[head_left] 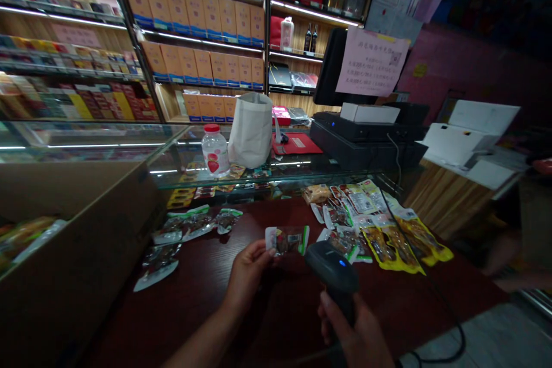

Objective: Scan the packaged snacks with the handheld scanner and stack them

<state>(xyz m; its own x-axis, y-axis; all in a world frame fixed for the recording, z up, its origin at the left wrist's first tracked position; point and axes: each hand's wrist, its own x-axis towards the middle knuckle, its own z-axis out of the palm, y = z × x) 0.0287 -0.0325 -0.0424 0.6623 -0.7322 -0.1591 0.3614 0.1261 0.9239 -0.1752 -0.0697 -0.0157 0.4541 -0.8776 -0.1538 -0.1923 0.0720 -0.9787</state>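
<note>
Our left hand (pixel 248 276) pinched a small clear vacuum-sealed snack packet (pixel 287 240) just beside the black handheld barcode scanner (pixel 334 267) gripped in our right hand (pixel 351 336), while more clear packets (pixel 185 225) and long yellow packets (pixel 392 247) lay spread on the dark red wooden surface (pixel 431 293).

Dark wood bench (pixel 276 322): yellow snack packets (pixel 391 248) piled right of centre, clear vacuum packs (pixel 186 225) scattered left. Behind, a glass display counter (pixel 172 152) carries a red-capped plastic bottle (pixel 215 151), a white tote bag (pixel 250 131) and a red mat (pixel 296 143). Black till unit (pixel 366 141) to the right, pink paper notice (pixel 371 61) above it. Shelves of tan boxes (pixel 194 17) line the back wall. Cardboard box (pixel 64 195) at left.
</note>
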